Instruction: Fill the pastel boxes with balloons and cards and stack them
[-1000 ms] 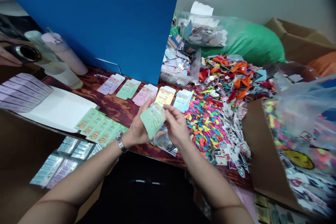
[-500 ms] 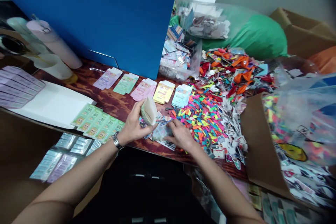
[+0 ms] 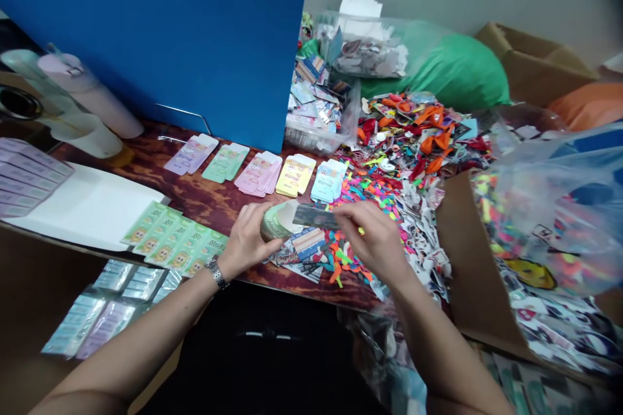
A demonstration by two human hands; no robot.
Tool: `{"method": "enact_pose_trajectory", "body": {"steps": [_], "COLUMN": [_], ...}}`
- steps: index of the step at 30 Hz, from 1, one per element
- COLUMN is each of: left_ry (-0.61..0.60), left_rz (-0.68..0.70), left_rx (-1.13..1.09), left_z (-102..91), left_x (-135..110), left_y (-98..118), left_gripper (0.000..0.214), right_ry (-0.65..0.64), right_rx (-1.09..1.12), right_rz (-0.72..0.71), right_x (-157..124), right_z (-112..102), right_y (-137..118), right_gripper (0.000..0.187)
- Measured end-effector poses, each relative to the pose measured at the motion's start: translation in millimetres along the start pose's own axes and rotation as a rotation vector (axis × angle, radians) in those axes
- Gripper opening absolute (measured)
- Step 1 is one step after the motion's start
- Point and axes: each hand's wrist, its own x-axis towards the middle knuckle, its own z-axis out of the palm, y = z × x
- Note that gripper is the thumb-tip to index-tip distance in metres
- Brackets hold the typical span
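My left hand (image 3: 250,233) is closed around a small green paper packet (image 3: 276,222), its open mouth turned to the right. Between the fingers of my right hand (image 3: 372,233) is a flat dark card (image 3: 314,216), whose left end is at the packet's mouth; I cannot tell whether it is inside. Below the card, several printed cards (image 3: 306,243) lie on the table. Colourful small balloons (image 3: 343,259) are heaped beside them, close to my right hand.
Purple, green, pink, yellow and blue packet stacks (image 3: 257,172) line the table's back. Green packets (image 3: 170,240) overlap at left by a white board (image 3: 97,207). A cup (image 3: 92,136) and bottle (image 3: 90,91) stand behind. A cardboard box (image 3: 479,272) is at right.
My right hand has lifted a card from the table and brought it up to the packet's mouth. The packet in my left hand has tipped over toward the right.
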Motion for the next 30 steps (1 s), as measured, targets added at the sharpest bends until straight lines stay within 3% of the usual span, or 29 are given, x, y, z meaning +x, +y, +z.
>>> {"method": "enact_pose_trajectory", "body": {"steps": [3,9,17,21,23,25,28,30], "left_ry": [-0.037,-0.076,-0.116,-0.134,-0.155,-0.175,-0.191,-0.21], "left_rz": [0.041,0.127,0.121,0.121,0.098,0.075,0.073,0.081], "left_rx": [0.051,0.094,0.039,-0.015,-0.051,-0.075,-0.095,-0.106], "left_z": [4.5,16.0,36.1,41.7,41.7,40.7,41.6,44.9], "left_x": [-1.9,-9.1,-7.1,-2.8,-0.3,2.1,4.1,4.4], "left_y": [0.8,-1.5,3.3,8.0,11.1,13.6,15.3,16.1], "left_gripper": [0.056,0.057,0.066,0.067,0.069,0.07,0.073,0.074], "right_ry": [-0.091,-0.107,-0.059,-0.071,-0.037,-0.033,-0.252,-0.403], "right_rx": [-0.141,-0.244,-0.157,-0.056,-0.031,-0.051,-0.169,-0.25], "right_rz": [-0.087,-0.119,-0.031,-0.088,0.001,0.191,0.505,0.662], "right_x": [3.8,-2.4,-24.9,-46.5,-65.1,-90.3,-133.3,-157.5], "right_z": [18.0,43.5,60.9,49.6,29.8,4.7,-25.2,-31.5], "right_y": [-5.5,-4.1,-8.3,2.4,16.3,35.0,62.9,74.4], "right_gripper": [0.021,0.02,0.03,0.031,0.029,0.024,0.01,0.014]}}
